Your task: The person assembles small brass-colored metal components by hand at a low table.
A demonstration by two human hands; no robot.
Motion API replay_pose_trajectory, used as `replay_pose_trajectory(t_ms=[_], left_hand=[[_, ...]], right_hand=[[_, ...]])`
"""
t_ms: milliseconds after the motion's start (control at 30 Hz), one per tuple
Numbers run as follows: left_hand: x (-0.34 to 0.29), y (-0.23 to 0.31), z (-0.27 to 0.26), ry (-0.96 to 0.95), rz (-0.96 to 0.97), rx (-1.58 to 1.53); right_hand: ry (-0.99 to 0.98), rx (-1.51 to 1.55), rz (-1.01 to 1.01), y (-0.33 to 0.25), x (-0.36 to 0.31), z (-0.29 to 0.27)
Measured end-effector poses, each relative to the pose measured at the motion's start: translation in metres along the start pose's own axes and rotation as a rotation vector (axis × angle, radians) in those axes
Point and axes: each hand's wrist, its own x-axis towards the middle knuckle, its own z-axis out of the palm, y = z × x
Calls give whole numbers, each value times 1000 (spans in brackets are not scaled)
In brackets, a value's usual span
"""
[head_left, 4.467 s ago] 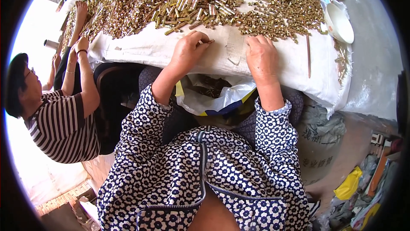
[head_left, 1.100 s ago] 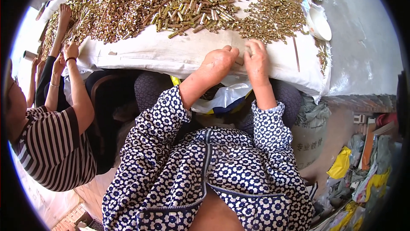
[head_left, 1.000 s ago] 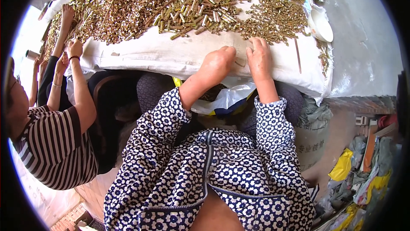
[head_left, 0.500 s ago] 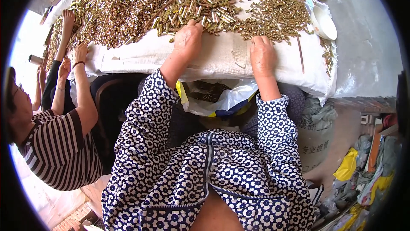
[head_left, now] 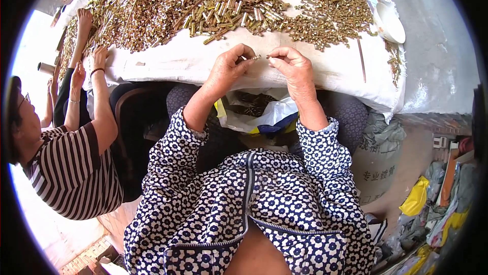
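Piece in left hand — too small to identify | metal pile — cut off by top edge

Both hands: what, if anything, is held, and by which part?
The left hand pinches a small golden metal piece, one end poking out. The right hand seems to pinch a dark bit, too small to tell where.

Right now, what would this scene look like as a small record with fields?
Left hand: pinching a small gold-coloured metal piece
Right hand: pinching a tiny dark piece, apart from the left hand's piece
Surface: white cloth, bearing heaps of gold-coloured metal pieces
Toward the right: round white bowl; thin straight brown rod on the cloth
Lower middle: white, blue and yellow plastic bag with dark contents
At left: person in a dark-and-light striped shirt
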Motion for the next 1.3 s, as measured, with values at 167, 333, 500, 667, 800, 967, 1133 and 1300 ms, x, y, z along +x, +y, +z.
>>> replay_pose_trajectory(t_ms=[167,333,500,667,800,967,1133,1300], left_hand=[[-5,4,4,-9,-21,-66],[-9,-2,5,7,-60,-234],[-10,-10,8,52,-66,-345],[-11,-11,10,77,25,-435],[-11,-11,14,96,35,-480],[-7,-5,18,116,11,-510],[3,-11,27,70,203,95],[4,2,28,-99,389,596]], right_hand=[[-50,129,31,7,-4,2],[-65,195,59,5,-6,6],[-80,276,48,7,-6,8],[-49,252,38,0,-11,10],[-56,238,52,-3,-14,11],[-15,-38,-232,-1,-12,12],[-41,-430,-240,4,-10,3],[33,-858,-375,8,-6,-11]])
